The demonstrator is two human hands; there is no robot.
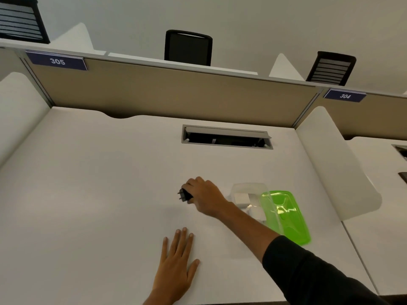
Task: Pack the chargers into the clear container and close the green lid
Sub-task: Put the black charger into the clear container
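My right hand (204,195) is closed around a black charger (184,194) at the middle of the white desk, its prongs sticking out to the left. The clear container (248,187) stands just right of that hand, with white chargers (241,199) inside it. The green lid (286,215) leans open against the container's right side. My left hand (176,264) lies flat on the desk near the front edge, fingers spread, holding nothing. My right forearm hides part of the container's front.
A cable hatch (226,137) stands open in the desk behind the container. Beige partitions (171,93) wall the back, a white divider (339,164) the right side. Black chairs (188,48) stand beyond the partition.
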